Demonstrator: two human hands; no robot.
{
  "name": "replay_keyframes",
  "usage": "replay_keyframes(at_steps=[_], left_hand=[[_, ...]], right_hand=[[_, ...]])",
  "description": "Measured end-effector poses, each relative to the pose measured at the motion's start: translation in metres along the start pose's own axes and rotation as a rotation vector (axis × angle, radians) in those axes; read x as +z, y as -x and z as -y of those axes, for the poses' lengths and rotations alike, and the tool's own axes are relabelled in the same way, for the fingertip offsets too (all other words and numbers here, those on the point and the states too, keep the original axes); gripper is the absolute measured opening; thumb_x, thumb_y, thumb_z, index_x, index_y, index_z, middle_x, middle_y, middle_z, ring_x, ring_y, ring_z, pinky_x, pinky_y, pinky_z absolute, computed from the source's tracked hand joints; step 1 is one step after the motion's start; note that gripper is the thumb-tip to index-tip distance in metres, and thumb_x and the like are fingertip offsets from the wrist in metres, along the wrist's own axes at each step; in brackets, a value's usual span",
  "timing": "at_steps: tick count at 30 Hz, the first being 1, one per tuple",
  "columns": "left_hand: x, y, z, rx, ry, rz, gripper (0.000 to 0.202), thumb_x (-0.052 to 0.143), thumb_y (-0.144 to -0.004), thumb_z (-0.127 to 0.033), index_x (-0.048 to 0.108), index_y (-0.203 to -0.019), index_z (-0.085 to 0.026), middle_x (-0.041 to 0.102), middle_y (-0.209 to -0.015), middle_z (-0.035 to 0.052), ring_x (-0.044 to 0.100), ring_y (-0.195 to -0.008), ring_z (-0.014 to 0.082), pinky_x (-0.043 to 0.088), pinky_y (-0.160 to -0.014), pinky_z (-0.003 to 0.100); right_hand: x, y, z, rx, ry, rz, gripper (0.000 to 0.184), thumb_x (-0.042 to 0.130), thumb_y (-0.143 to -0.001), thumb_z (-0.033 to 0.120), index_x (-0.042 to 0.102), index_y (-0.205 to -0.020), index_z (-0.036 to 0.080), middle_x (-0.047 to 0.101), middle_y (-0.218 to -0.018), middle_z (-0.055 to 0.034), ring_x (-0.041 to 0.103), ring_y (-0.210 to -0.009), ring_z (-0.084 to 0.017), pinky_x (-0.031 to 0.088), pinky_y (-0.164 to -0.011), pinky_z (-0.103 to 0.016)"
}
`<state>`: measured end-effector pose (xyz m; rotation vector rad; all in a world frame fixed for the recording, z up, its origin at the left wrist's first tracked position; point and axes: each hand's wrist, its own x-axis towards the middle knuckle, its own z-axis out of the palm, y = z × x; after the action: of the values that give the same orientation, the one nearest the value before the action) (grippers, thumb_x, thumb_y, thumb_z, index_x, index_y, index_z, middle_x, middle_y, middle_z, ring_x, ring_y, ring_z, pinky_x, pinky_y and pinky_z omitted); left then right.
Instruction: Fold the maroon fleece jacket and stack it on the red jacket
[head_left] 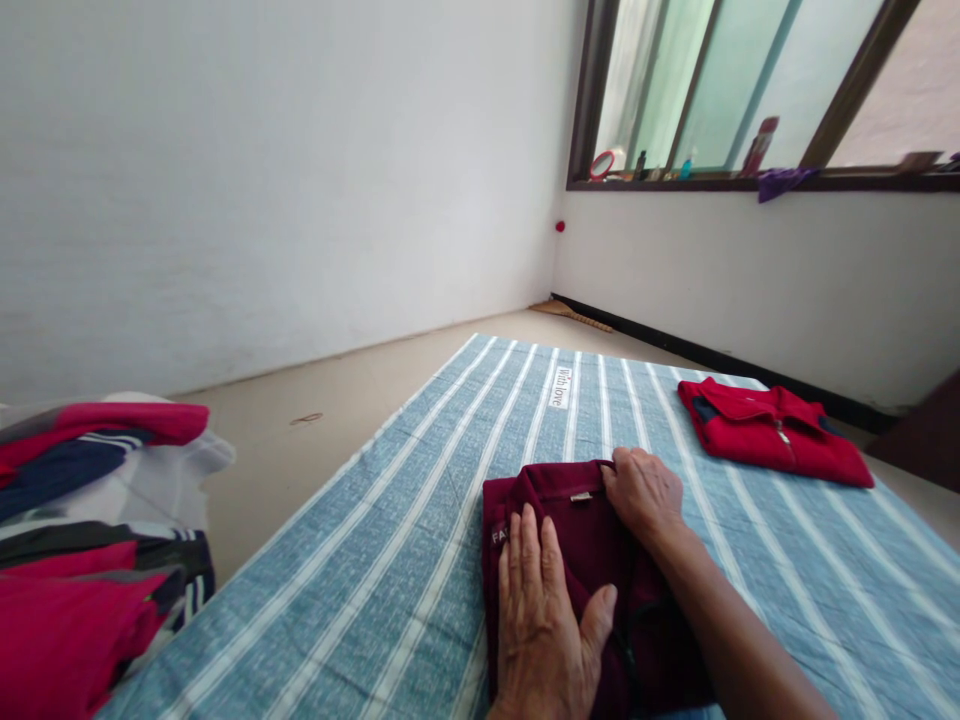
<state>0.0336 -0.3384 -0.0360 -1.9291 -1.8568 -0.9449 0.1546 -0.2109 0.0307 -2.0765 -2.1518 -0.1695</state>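
Observation:
A folded maroon jacket (577, 545) lies on a blue-and-white striped cloth (420, 510), its collar towards the far side and a small white label inside the neck. White lettering shows at its left edge, partly covered by my fingers. My left hand (544, 620) rests flat on the jacket's left part, fingers stretched out and thumb apart. At the collar's right end, my right hand (646, 492) has its fingers curled onto the fabric and grips it. My right forearm hides part of the jacket's right side. Further right on the cloth sits a folded red jacket (776, 430) with a zip.
Several red, navy and black garments (82, 600) are piled at the left, beside the striped cloth. A broom (574, 314) lies on the floor by the far corner. Small bottles and a round red-rimmed mirror (602, 165) stand on the window sill (705, 184).

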Motion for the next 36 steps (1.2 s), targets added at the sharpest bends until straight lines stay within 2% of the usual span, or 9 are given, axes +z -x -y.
replay_keyframes(at_steps=[9,18,22,26,30,33,36], left_hand=[[0.003,0.001,0.0,0.0,-0.001,-0.007,0.073,0.043,-0.089,-0.043,0.016,-0.146,-0.008,0.032,-0.146,0.0219,0.029,-0.135,0.0336,0.04,-0.1,0.05],[0.005,0.002,0.004,-0.009,0.016,-0.012,0.069,0.044,-0.089,-0.043,0.021,-0.145,-0.009,0.036,-0.144,0.0229,0.031,-0.134,0.0342,0.042,-0.098,0.052],[0.001,0.001,0.004,-0.034,0.084,-0.003,0.065,0.045,-0.089,-0.042,0.027,-0.143,-0.009,0.037,-0.143,0.0224,0.033,-0.134,0.0337,0.042,-0.099,0.053],[-0.006,-0.004,0.008,-0.18,0.274,0.015,0.053,0.043,-0.091,-0.039,0.041,-0.135,-0.01,0.042,-0.141,0.0193,0.037,-0.131,0.0304,0.042,-0.101,0.05],[-0.016,-0.024,0.027,-0.424,0.529,0.045,0.045,0.045,-0.089,-0.037,0.051,-0.126,-0.013,0.052,-0.133,0.0155,0.049,-0.123,0.0266,0.043,-0.102,0.042],[-0.024,-0.046,0.046,-0.595,0.717,0.109,0.041,0.051,-0.083,-0.03,0.056,-0.119,-0.012,0.06,-0.123,0.016,0.059,-0.111,0.0256,0.05,-0.092,0.038],[-0.028,-0.069,0.061,-0.719,0.846,0.183,0.032,0.055,-0.078,-0.025,0.061,-0.107,-0.012,0.067,-0.107,0.0142,0.065,-0.095,0.0234,0.054,-0.076,0.031]], right_hand=[[0.003,0.0,0.008,-0.032,-0.004,-0.021,0.026,0.039,-0.088,0.015,0.065,-0.083,0.017,0.063,-0.088,-0.0094,0.059,-0.085,-0.025,0.034,-0.058,-0.03],[-0.006,0.006,0.0,-0.012,-0.095,-0.031,0.025,0.043,-0.09,0.027,0.064,-0.086,0.015,0.063,-0.089,-0.0103,0.06,-0.086,-0.026,0.038,-0.062,-0.031],[-0.02,0.005,-0.001,-0.121,-0.176,-0.032,0.023,0.044,-0.09,0.026,0.065,-0.09,0.016,0.063,-0.092,-0.0095,0.058,-0.092,-0.026,0.04,-0.069,-0.032],[-0.032,-0.006,0.01,-0.374,-0.292,0.041,0.022,0.051,-0.085,0.024,0.066,-0.1,0.021,0.065,-0.101,-0.0048,0.058,-0.098,-0.021,0.041,-0.079,-0.028],[-0.033,-0.016,0.03,-0.56,-0.393,0.138,0.034,0.055,-0.078,0.02,0.064,-0.111,0.023,0.066,-0.106,-0.0039,0.06,-0.097,-0.021,0.042,-0.082,-0.027],[-0.026,-0.021,0.042,-0.616,-0.451,0.197,0.045,0.055,-0.073,0.015,0.062,-0.117,0.021,0.067,-0.109,-0.0054,0.061,-0.095,-0.021,0.044,-0.081,-0.027],[-0.016,-0.025,0.048,-0.624,-0.548,0.263,0.046,0.053,-0.07,0.011,0.065,-0.113,0.019,0.069,-0.101,-0.0059,0.063,-0.091,-0.021,0.045,-0.077,-0.027]])
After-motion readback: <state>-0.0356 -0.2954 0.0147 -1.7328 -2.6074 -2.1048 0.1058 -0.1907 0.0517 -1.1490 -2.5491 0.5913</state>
